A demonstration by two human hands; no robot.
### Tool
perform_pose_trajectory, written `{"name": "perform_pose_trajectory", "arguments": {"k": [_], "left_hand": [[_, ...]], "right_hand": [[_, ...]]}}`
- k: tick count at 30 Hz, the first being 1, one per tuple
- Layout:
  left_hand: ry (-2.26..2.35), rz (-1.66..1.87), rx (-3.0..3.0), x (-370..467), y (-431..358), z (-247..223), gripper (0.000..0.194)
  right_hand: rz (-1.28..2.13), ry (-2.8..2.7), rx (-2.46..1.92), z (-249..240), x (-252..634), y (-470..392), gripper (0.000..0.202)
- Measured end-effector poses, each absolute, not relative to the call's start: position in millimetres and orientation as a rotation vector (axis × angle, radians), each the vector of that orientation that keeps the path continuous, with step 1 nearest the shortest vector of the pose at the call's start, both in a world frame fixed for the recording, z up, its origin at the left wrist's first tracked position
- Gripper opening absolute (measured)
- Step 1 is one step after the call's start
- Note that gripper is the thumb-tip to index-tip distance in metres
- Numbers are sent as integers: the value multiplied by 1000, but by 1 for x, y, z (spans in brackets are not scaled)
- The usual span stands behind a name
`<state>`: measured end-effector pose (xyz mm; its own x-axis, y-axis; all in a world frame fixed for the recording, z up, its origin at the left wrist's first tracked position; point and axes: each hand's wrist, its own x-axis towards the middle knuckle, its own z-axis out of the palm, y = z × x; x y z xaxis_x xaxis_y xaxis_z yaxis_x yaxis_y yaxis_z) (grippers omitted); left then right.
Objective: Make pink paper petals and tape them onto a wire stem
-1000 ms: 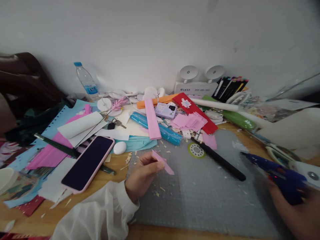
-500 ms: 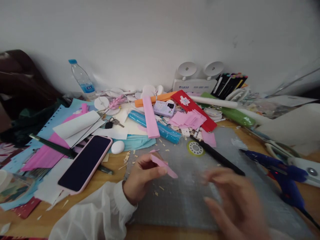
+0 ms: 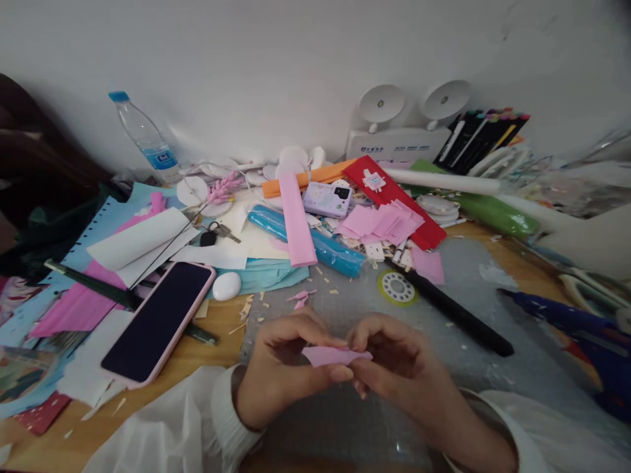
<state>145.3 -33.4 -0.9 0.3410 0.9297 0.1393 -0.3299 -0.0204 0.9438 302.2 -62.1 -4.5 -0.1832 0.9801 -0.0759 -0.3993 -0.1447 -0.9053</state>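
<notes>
The person in white sleeves (image 3: 182,420) has both hands together over a grey mat (image 3: 468,269) on the wooden table (image 3: 227,338). Between them, near the front of the mat, is a small piece of pink paper (image 3: 328,356), held above the surface. The left hand (image 3: 283,368) pinches it with the thumb below and the fingers above; the right hand (image 3: 409,374) pinches its other end between thumb and fingertips, the rest of its fingers curled in. The two hands nearly touch at the tips.

Just beyond the left hand, a few small twisted pink bits (image 3: 300,300) lie on the mat among pale scraps. Past the right hand is a white disc with a yellow-green rim (image 3: 397,287), and beside it a black stick (image 3: 453,312) lies slantwise. A blue glue gun (image 3: 552,312) rests at the right, well apart from the hands.

Behind the mat I see a loose pile of pink squares (image 3: 382,222), partly over a red packet (image 3: 404,210), and a long pink strip (image 3: 297,223) lying across a blue roll (image 3: 266,222). To the left lie a dark-screened phone (image 3: 160,322) and a white rounded case (image 3: 227,286), with a water bottle (image 3: 148,141) standing farther back by the wall (image 3: 276,66).
</notes>
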Motion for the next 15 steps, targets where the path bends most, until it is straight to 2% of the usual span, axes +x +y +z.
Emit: {"name": "perform_pose_trajectory", "arguments": {"k": [7,15], "left_hand": [[602,1110,1424,140,-32,5,21],[488,1168,1568,141,-31,8,24]], "right_hand": [[1916,-766,-817,2,304,-65,22],[2023,-800,-715,-3,308,-67,22]]}}
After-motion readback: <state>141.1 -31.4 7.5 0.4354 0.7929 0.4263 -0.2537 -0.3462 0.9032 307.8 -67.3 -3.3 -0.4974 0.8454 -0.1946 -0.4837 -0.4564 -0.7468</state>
